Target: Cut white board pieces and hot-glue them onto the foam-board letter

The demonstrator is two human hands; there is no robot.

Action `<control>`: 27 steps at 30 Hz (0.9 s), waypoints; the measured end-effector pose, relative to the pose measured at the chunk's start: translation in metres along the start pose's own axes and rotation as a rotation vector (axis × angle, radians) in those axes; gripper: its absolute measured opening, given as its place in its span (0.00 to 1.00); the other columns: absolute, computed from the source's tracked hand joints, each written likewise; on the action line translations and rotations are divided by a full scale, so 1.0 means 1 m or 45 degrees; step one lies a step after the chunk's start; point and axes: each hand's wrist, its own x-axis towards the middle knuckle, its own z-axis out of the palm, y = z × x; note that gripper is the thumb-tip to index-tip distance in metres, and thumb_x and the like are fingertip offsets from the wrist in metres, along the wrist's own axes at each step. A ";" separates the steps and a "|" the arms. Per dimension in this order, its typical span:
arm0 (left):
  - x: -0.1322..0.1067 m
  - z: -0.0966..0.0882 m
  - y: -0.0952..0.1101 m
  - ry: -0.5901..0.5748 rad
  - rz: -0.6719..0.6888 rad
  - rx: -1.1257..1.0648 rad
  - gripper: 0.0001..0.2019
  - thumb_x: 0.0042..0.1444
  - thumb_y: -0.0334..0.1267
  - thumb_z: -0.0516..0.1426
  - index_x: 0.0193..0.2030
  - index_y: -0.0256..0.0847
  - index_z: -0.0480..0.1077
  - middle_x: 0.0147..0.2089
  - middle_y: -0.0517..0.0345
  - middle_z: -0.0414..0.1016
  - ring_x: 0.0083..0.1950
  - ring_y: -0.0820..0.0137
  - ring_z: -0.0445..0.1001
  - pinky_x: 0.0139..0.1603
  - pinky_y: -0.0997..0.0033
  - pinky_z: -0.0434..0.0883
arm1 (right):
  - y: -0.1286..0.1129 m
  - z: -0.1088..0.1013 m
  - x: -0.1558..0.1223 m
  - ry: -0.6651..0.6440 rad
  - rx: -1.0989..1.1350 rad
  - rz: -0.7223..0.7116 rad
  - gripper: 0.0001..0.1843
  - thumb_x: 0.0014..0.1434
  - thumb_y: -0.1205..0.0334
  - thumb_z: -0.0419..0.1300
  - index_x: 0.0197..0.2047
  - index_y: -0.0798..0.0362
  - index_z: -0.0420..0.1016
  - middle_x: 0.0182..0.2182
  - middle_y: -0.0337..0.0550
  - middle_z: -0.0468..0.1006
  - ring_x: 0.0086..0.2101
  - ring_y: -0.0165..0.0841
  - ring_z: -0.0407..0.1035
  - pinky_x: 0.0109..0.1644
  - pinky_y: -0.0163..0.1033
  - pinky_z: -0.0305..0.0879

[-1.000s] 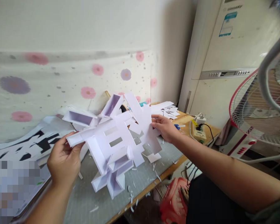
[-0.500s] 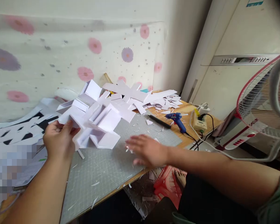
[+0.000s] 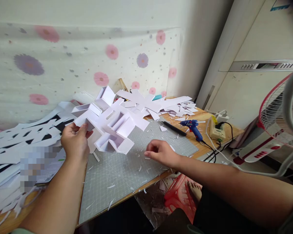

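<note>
My left hand grips one arm of a white paper model made of folded box-like strips, holding it tilted over the grey cutting mat. Over the mat's right part, my right hand hovers low with its fingers curled and pinched on a small white paper scrap. Small white paper scraps litter the mat around it.
A blue glue gun and a black pen lie right of the mat, near a power strip. Cut paper pieces pile at the back. Black-and-white sheets lie left. A fan and a red stool stand right.
My right hand let go of the paper model and dropped to the mat, then curled its fingers. My left hand lowered the model and tipped it flatter towards the table.
</note>
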 end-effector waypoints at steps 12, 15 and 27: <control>-0.009 0.006 -0.008 0.078 -0.030 -0.085 0.16 0.45 0.36 0.65 0.42 0.38 0.71 0.38 0.61 0.72 0.34 0.74 0.73 0.31 0.74 0.76 | -0.032 0.010 0.003 -0.169 0.520 0.244 0.32 0.49 0.29 0.62 0.31 0.54 0.68 0.15 0.31 0.59 0.16 0.24 0.52 0.20 0.31 0.51; -0.012 0.005 -0.011 0.051 -0.065 -0.065 0.16 0.45 0.39 0.65 0.41 0.39 0.71 0.38 0.60 0.73 0.33 0.73 0.73 0.29 0.74 0.76 | -0.026 -0.015 0.003 -0.060 0.367 0.175 0.30 0.52 0.30 0.60 0.31 0.53 0.68 0.14 0.30 0.58 0.16 0.25 0.50 0.21 0.32 0.50; -0.017 0.009 -0.004 0.083 -0.195 -0.155 0.14 0.48 0.41 0.64 0.41 0.40 0.70 0.38 0.58 0.72 0.31 0.74 0.72 0.29 0.74 0.75 | -0.028 0.042 -0.012 -0.433 -0.663 -0.382 0.33 0.67 0.53 0.57 0.71 0.58 0.60 0.69 0.49 0.55 0.68 0.50 0.47 0.70 0.62 0.46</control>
